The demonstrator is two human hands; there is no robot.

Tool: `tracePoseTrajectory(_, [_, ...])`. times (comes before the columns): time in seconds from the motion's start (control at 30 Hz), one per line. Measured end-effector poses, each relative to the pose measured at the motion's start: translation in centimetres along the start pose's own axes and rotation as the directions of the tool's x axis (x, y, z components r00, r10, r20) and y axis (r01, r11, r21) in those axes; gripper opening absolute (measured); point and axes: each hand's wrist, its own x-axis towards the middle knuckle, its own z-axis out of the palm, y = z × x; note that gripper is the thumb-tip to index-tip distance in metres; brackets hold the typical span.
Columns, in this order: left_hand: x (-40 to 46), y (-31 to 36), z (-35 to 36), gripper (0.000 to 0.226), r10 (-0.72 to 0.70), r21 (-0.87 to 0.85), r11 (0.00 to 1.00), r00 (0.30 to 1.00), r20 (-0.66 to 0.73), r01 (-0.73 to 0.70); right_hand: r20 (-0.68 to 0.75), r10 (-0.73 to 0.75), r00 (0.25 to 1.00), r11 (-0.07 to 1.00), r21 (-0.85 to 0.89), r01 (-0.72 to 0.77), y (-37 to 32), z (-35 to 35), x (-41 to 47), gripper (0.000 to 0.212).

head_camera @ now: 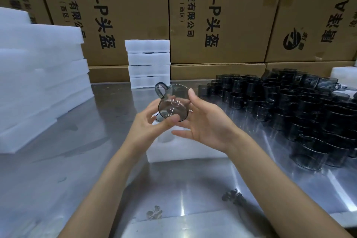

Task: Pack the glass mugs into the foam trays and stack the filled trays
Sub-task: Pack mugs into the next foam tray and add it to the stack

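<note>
We have the smoky grey glass mug (172, 104) pinched in the left hand (149, 127), base toward us, handle up-left, likely for a check before seating. Right hand (204, 121) cradles its far side, fingers loosely curved against the glass, steadying. Mug hangs directly over the white foam tray (185, 149) on the steel table (96, 160), one round pocket visible, so it's a short drop. Loose dark mugs (289, 110) are piled right, within reach. Four filled foam trays (148, 63) are stacked at back; blank foam slabs (42, 75) left; cardboard cartons (216, 15) behind.
</note>
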Motion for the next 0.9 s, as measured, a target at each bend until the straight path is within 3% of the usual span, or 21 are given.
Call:
tracePoseTrajectory(0.07, [-0.1, -0.1, 0.0, 0.04, -0.002, 0.064, 0.998, 1.0, -0.008, 0.002, 0.029, -0.031, 0.999, 0.998, 0.061, 0.029, 0.1, 0.1, 0.2, 0.052])
tracePoseTrajectory(0.23, [0.4, -0.7, -0.3, 0.063, -0.042, 0.066, 0.997, 0.998, -0.055, 0.046, -0.192, -0.222, 0.956, 0.974, 0.003, 0.226, 1.3, 0.5, 1.1, 0.041])
tracePoseTrajectory(0.3, [0.7, -0.9, -0.5, 0.065, -0.127, -0.102, 0.989, 0.977, -0.174, 0.11, -0.308, -0.279, 0.909, 0.959, -0.13, 0.25, 1.8, 0.9, 1.4, 0.037])
tracePoseTrajectory(0.4, [0.7, -0.8, -0.5, 0.048, -0.207, -0.335, 0.936, 0.936, -0.284, 0.105, -0.432, -0.372, 0.822, 0.847, -0.52, 0.111, 3.0, 2.1, 2.0, 0.046])
tracePoseTrajectory(0.5, [0.5, -0.9, -0.5, 0.045, -0.222, -0.385, 0.919, 0.92, -0.323, 0.086, -0.347, -0.429, 0.834, 0.595, -0.803, -0.028, 4.4, 3.5, 1.9, 0.053])
tracePoseTrajectory(0.6, [0.3, -1.0, 0.0, 0.041, -0.221, -0.341, 0.933, 0.93, -0.295, 0.114, -0.29, -0.503, 0.814, 0.462, -0.887, -0.031, 4.8, 3.7, 1.7, 0.05])
tracePoseTrajectory(0.9, [-0.3, -1.8, 0.8, 0.04, -0.172, -0.21, 0.969, 0.966, -0.191, 0.131, -0.234, -0.457, 0.858, 0.422, -0.906, -0.022, 4.2, 3.1, 1.5, 0.045])
